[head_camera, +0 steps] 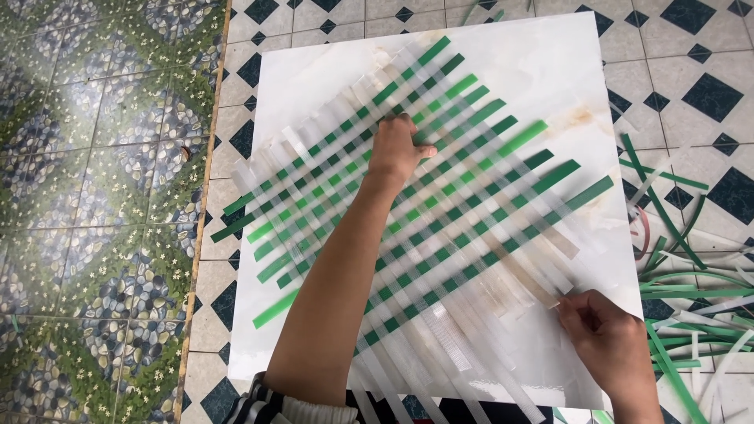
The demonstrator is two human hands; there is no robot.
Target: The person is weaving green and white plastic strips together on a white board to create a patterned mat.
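Two hands are busy: the left hand (397, 149) is pressed flat on the woven mat (408, 204) atop the white board (314, 71), a translucent strip (550, 276) pinched by the right hand (601, 326).

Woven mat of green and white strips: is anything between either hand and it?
Nothing visible. The left hand rests flat on the woven mat near its middle; the right hand pinches a pale strip end at the mat's lower right edge, over the white board.
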